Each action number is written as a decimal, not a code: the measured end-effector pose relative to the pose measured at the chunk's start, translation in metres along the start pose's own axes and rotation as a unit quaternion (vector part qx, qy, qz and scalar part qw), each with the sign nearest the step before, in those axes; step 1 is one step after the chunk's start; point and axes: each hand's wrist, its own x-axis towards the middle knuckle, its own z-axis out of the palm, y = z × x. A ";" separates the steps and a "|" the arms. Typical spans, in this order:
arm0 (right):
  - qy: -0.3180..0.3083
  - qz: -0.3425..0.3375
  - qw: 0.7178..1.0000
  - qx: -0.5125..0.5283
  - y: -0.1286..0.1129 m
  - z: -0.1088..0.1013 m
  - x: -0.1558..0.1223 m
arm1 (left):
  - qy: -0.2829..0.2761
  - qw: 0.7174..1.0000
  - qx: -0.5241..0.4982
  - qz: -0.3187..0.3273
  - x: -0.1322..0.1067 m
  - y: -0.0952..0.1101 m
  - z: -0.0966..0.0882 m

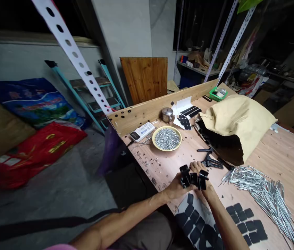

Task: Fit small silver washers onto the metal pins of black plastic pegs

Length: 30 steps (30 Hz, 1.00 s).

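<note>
Both hands meet over the near-left part of the table (pixel 279 152), closed on a cluster of black parts (pixel 188 177) held just above the wood. The left hand (pixel 175 187) curls its fingers around the cluster from the left. The right hand (pixel 207 190) grips it from the right, with fingertips showing over the top.

The cluster looks like several loose pieces held together, so a slack grip could let one slip. The table edge is close on the left, and a dropped piece could go over it to the dark floor. Small silver bits lie scattered near the bowl (pixel 167 138), which is heaped with them, and a sweeping forearm could push more off. The right forearm lies over a sheet of black pads (pixel 191 222) and could drag or peel them. The pile of rods (pixel 261 187) lies just right of that arm and could roll if an elbow nudges it.

How the black parts fit together is hard to make out, since they are dark, small and half covered by fingers. The thumbs are not clearly visible. More black pieces (pixel 211 161) lie just beyond the hands, running into the shadowed mouth of the paper bag (pixel 240 121), whose contents cannot be seen. The pad sheet is cut off by the bottom edge.
</note>
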 end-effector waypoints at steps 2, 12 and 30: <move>0.021 -0.001 1.000 0.018 0.004 0.006 0.008 | 0.005 0.995 -0.088 -0.049 0.006 0.003 0.000; 0.346 0.195 0.879 0.263 -0.008 -0.078 -0.012 | 0.061 0.974 -0.184 -0.116 0.024 0.000 0.001; 0.271 0.280 0.898 0.204 -0.002 -0.117 -0.080 | -0.022 0.986 -0.134 -0.100 0.019 0.013 0.046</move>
